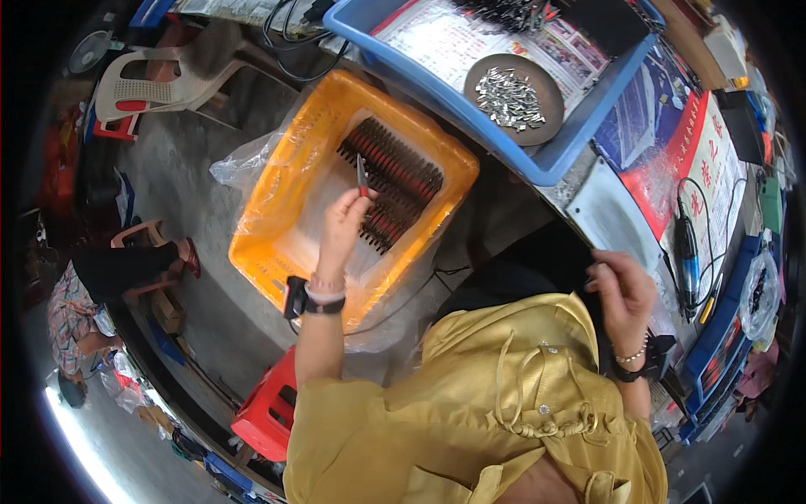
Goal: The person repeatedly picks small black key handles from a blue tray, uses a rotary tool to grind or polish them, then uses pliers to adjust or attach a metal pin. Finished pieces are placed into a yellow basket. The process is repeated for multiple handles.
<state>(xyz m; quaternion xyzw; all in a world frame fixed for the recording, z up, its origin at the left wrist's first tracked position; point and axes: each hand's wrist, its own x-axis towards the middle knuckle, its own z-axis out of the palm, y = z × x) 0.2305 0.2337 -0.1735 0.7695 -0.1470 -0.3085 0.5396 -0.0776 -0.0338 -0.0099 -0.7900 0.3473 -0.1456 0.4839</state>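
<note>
My left hand (pixel 342 231) is closed on a small hand tool (pixel 363 178) with a pointed silver tip and red on its handle; its exact kind is hard to make out. The hand is over an orange plastic basket (pixel 262 206) lined with clear plastic. Inside the basket, dark brown pieces with red parts (pixel 395 164) lie packed in rows, just beyond and to the right of the hand. My right hand (pixel 628 298) hangs beside the workbench edge, to the right of my lap. Its fingers are loosely bent and apart, with nothing visible in them.
On the bench, a blue tray (pixel 550 172) contains a round dish (pixel 550 126) of small silver metal parts and a dark heap of pieces. A corded rotary tool (pixel 688 260) lies at right. A red stool (pixel 267 412), a beige chair (pixel 138 88) and a seated person (pixel 80 307) are at left.
</note>
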